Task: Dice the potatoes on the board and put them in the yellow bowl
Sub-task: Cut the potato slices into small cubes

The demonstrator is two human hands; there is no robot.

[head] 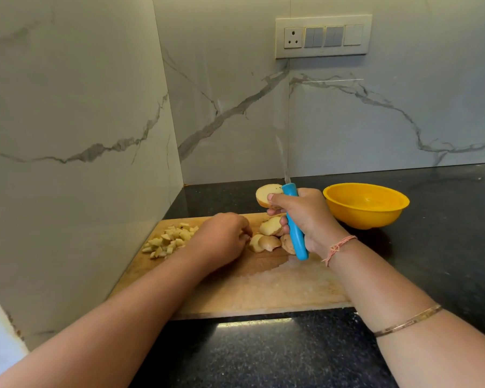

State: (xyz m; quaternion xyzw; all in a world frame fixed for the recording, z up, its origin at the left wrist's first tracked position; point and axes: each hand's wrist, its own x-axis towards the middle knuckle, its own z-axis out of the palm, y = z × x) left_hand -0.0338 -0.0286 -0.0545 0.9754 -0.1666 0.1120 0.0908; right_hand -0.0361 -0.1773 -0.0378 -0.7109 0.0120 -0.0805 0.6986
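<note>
A wooden cutting board (pixel 263 287) lies on the black counter. At its far left sits a pile of diced potato (pixel 170 240). Several potato pieces (pixel 269 233) with skin lie near the board's far middle. My left hand (pixel 221 238) rests on the board between the pile and these pieces, fingers curled down; what they touch is hidden. My right hand (pixel 303 217) is raised above the board and grips a blue-handled knife (pixel 294 222) with the blade pointing up, while its thumb and fingers pinch a potato half (pixel 266 194). The yellow bowl (pixel 366 204) stands right of the board and looks empty.
Marble-patterned walls meet in a corner just behind and left of the board. A switch panel (pixel 324 36) hangs on the back wall. Black granite counter (pixel 445 233) stretches to the right of the bowl and in front of the board.
</note>
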